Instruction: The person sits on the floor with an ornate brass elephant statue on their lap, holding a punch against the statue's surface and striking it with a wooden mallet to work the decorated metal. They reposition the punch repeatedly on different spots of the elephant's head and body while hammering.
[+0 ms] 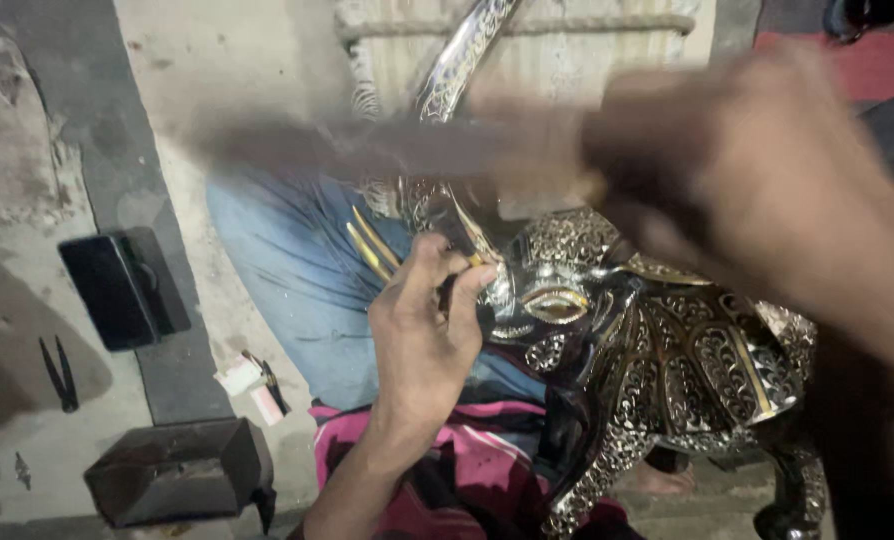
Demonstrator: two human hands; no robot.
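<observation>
An ornate black and silver elephant figure (667, 360) with gold trim rests on my lap, its raised trunk (462, 60) curving up toward the top. My left hand (422, 325) holds a small thin tool against the elephant's head near the gold tusks (372, 245). My right hand (747, 170), blurred by motion, is raised above the figure and gripping a long dark flat tool (357, 148) that stretches out to the left.
A black rectangular block (122, 288) and a dark metal block (172, 470) lie on the concrete floor at left. Small black pliers (59, 375) and white scraps (252, 385) are nearby. Pink cloth (467, 470) covers my lap; a blue-clad leg (297, 270) stretches out.
</observation>
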